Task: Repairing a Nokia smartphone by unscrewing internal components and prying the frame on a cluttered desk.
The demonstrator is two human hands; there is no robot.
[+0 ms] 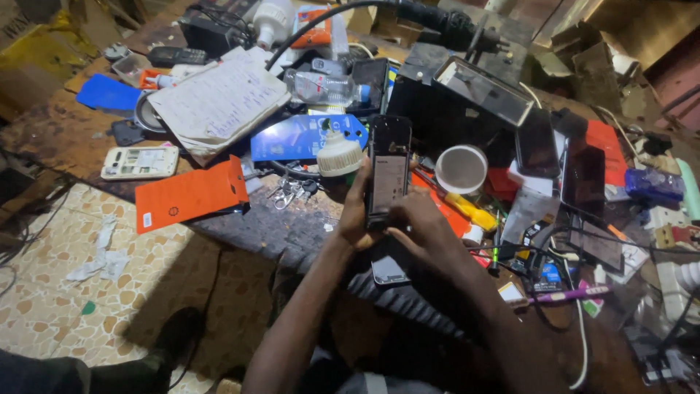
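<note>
**Opened handset held upright over a cluttered repair bench**

The dark phone (388, 169), long and narrow, stands nearly upright with its back cover off, so that a pale grey inner panel shows in the lower half and dark fittings near the top. It is raised just above the front edge of the workbench (65, 135), between a white ribbed cap (339, 155) on its left and a round white lid (461, 168) on its right. The left hand (355, 211) is closed around the phone's lower left edge, thumb along the side. The right hand (423, 226) curls against the lower right edge, fingertips pressed to the body; whether it pinches a small tool cannot be told. Both forearms rise from the bottom of the view and converge at the phone. A second handset (389, 268) lies flat just beneath the hands. An orange card (191, 193) lies well apart on the left.
</note>
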